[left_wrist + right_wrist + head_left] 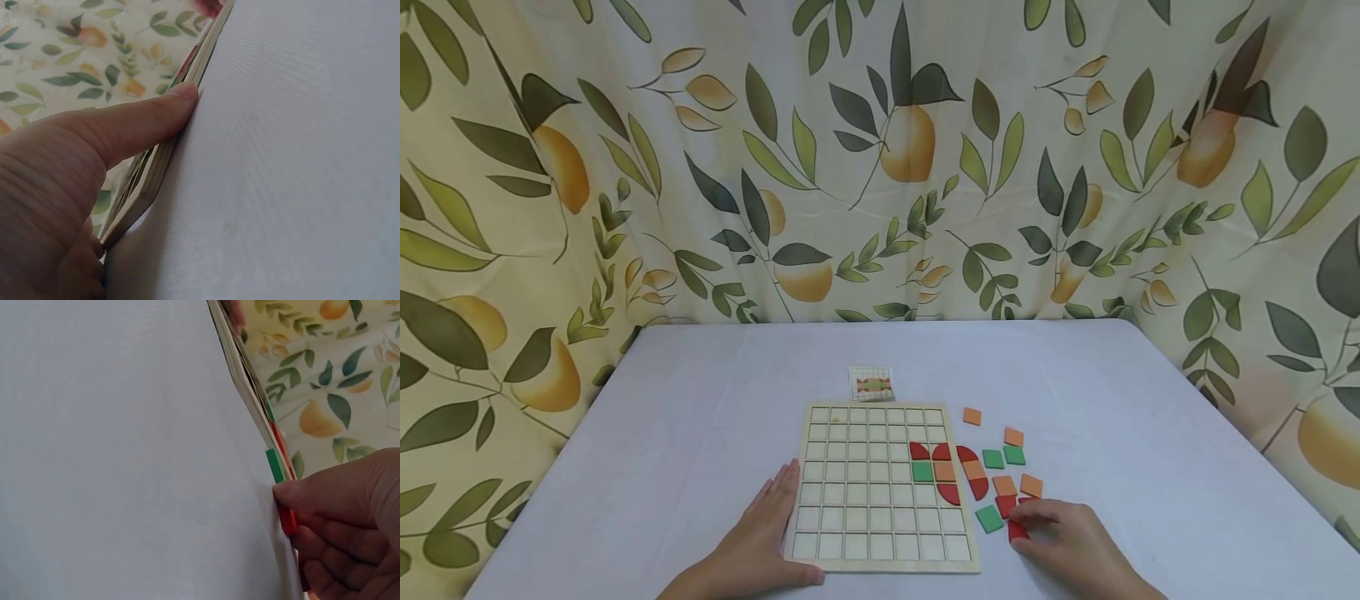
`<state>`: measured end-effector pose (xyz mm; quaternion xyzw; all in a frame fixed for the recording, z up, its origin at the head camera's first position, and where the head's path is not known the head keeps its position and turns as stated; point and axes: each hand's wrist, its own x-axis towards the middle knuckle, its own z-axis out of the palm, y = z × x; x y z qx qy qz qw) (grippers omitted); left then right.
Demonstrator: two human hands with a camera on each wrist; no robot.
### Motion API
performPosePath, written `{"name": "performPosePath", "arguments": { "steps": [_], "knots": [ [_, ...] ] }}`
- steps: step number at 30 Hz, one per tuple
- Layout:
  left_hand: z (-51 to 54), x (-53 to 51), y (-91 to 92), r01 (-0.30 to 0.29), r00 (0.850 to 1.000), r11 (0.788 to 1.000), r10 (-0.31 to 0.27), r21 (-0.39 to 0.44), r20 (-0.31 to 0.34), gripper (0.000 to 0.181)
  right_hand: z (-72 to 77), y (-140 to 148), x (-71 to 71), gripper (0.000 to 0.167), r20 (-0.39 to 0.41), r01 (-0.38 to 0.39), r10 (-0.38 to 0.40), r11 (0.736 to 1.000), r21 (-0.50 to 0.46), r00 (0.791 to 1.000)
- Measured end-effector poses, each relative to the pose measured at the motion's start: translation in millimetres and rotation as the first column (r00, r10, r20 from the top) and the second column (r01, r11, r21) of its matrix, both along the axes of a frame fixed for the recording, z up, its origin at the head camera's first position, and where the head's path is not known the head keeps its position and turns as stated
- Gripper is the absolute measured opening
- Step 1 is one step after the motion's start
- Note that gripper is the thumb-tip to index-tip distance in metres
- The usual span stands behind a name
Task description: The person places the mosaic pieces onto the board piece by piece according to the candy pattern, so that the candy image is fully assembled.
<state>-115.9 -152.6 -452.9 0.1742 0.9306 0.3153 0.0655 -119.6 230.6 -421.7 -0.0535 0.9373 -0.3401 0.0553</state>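
My left hand (752,533) rests against a wooden grid board (850,566), its straight fingers along the left side and its thumb at the front edge. Beyond the board's right edge, my right hand (1075,537) pinches a red tile (1017,531) low over the table; in the right wrist view, thumb and fingers meet that red tile (287,521). A green square tile (922,472), an orange square tile (944,472) and red rounded tiles (949,494) sit in the right-hand cells. Fingers partly cover other red tiles.
Right of the board lie several loose tiles: orange squares (972,416), green squares (989,518), and an orange tile between two red rounded ones (978,489). Behind the board is a small pattern card (872,384). A leaf-and-fruit curtain (880,233) borders the white table (700,400).
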Motion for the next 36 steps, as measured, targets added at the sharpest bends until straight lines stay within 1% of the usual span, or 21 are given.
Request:
{"name": "performPosePath", "arguments": {
  "steps": [3, 5, 11, 15, 17, 18, 19, 20, 21, 22, 24, 26, 29, 31, 33, 36],
  "knots": [
    [-0.7, -0.1, -0.3, 0.000, 1.000, 1.000, 0.000, 0.003, -0.006, 0.133, -0.7, -8, 0.4, 0.028, 0.019, 0.103, -0.103, 0.995, 0.001, 0.995],
    [-1.0, -0.2, -0.5, -0.001, 1.000, 1.000, 0.001, 0.004, -0.008, 0.133, -0.6, -12, 1.2, 0.028, 0.024, 0.142, -0.143, 0.990, 0.009, 0.989],
    [-1.6, -0.1, 0.0, -0.002, 1.000, 1.000, 0.002, -0.002, 0.001, 0.133, -0.7, -15, 1.6, 0.032, 0.007, 0.158, -0.158, 0.987, 0.039, 0.987],
    [-1.8, -0.2, 0.2, -0.004, 1.000, 1.000, 0.004, -0.001, 0.006, 0.133, 3.0, -10, -1.1, 0.035, 0.044, 0.179, -0.180, 0.983, 0.033, 0.983],
    [-2.0, -0.3, -0.1, -0.003, 1.000, 1.000, 0.003, 0.000, 0.006, 0.133, 6.0, -3, -4.4, 0.035, 0.054, 0.140, -0.141, 0.990, 0.023, 0.989],
    [-2.0, -0.4, -0.3, -0.002, 1.000, 1.000, 0.002, -0.001, 0.003, 0.133, 7.6, 2, -6.5, 0.035, 0.053, 0.091, -0.092, 0.996, 0.013, 0.994],
    [-2.1, -0.4, -0.5, -0.002, 1.000, 1.000, 0.002, -0.001, 0.003, 0.133, 9.0, 7, -8.7, 0.034, 0.048, 0.030, -0.030, 1.000, 0.000, 0.998],
    [-2.1, -0.5, -0.6, -0.001, 1.000, 1.000, 0.001, -0.003, 0.001, 0.133, 10.5, 13, -11.2, 0.034, 0.044, -0.038, 0.038, 0.999, -0.008, 0.998],
    [-2.1, -0.4, -0.8, -0.001, 1.000, 1.000, 0.001, -0.004, 0.000, 0.133, 11.6, 18, -14.0, 0.034, 0.033, -0.118, 0.119, 0.993, -0.017, 0.992],
    [-2.0, -0.5, -0.9, 0.000, 1.000, 1.000, 0.000, -0.005, -0.001, 0.133, 12.0, 23, -16.8, 0.034, 0.020, -0.199, 0.200, 0.980, -0.028, 0.980],
    [-1.8, -0.5, -1.0, 0.001, 1.000, 1.000, -0.001, -0.003, -0.002, 0.133, 11.4, 31, -21.7, 0.035, 0.002, -0.326, 0.327, 0.944, -0.054, 0.945],
    [-1.5, -0.6, -0.6, 0.002, 1.000, 1.000, -0.002, 0.000, 0.001, 0.134, 9.2, 36, -25.6, 0.035, -0.008, -0.397, 0.398, 0.914, -0.080, 0.917],
    [-1.2, -1.0, 0.0, 0.006, 1.000, 1.000, -0.006, -0.002, 0.004, 0.134, 4.6, 39, -28.3, 0.033, -0.042, -0.455, 0.454, 0.883, -0.111, 0.890],
    [-1.1, -1.1, 0.3, 0.006, 1.000, 1.000, -0.006, -0.005, 0.006, 0.134, 2.3, 39, -28.4, 0.031, -0.061, -0.476, 0.472, 0.871, -0.123, 0.880],
    [-1.0, -1.2, 0.2, 0.006, 1.000, 1.000, -0.006, -0.010, 0.003, 0.134, 1.0, 38, -27.7, 0.030, -0.078, -0.485, 0.479, 0.867, -0.119, 0.875],
    [-1.0, -1.2, -0.2, 0.003, 1.000, 1.000, -0.003, -0.014, -0.004, 0.134, 1.4, 34, -26.1, 0.028, -0.081, -0.477, 0.470, 0.873, -0.107, 0.879]
  ]
}}
